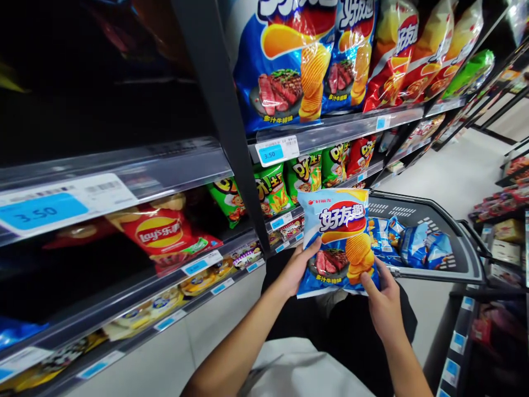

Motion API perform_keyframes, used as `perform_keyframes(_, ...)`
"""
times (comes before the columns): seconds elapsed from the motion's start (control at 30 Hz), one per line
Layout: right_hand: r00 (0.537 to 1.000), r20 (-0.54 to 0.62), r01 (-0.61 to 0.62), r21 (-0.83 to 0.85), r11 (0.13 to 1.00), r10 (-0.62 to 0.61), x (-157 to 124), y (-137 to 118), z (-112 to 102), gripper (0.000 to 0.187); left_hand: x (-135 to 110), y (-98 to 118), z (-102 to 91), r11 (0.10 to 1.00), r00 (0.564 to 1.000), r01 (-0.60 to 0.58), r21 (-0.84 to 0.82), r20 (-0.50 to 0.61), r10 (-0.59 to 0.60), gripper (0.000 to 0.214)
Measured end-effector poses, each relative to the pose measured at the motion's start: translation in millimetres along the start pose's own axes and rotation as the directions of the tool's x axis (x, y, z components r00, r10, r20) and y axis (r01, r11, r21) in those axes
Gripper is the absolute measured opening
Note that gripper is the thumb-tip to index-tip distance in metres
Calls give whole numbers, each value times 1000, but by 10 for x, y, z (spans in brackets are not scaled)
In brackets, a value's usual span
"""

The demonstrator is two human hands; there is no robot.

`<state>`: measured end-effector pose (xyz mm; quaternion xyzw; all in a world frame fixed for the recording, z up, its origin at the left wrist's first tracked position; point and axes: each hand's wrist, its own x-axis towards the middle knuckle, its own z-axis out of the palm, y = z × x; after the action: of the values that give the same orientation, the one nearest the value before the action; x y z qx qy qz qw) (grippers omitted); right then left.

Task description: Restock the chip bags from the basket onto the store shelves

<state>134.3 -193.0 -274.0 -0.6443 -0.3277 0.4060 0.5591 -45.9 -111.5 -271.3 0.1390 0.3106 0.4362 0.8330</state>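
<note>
A blue bag of potato chips (330, 242), printed with ridged chips and sliced steak, is held upright in front of me. My left hand (298, 267) grips its left edge, thumb on the front. On the lower right, my right hand (382, 289) pinches the same bag, also with the thumb in front. The fingers behind the bag are mostly hidden. Just beyond it, partly covered by it, sits a grey shopping basket (430, 212) with several blue snack bags (415, 242) inside.
Larger blue chip bags (285, 71) and red chip bags (392, 60) stand on the shelf above. Green snack bags (303, 172) line the shelf below. A black shelf post (219, 94) rises at left, near a red Lay's bag (165, 231). Another shelf (457, 342) runs along the right.
</note>
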Motion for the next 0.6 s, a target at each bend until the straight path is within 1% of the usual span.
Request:
perform_keyframes(0.2, 1000, -20, 14, -31, 999, -15, -36, 14, -7, 63, 2, -27, -20, 999, 999, 32, -24, 11, -32, 62)
perform_keyframes(0.37, 999, -28, 30, -53, 998, -32, -87, -22, 13, 62, -50, -27, -31, 997, 998, 68, -42, -6, -68, 66)
perform_keyframes(0.6, 998, -51, 29, -64, 998, -32, -150, -42, 8, 62, -112, -19, -26, 993, 996, 94, -65, 11, -93, 67)
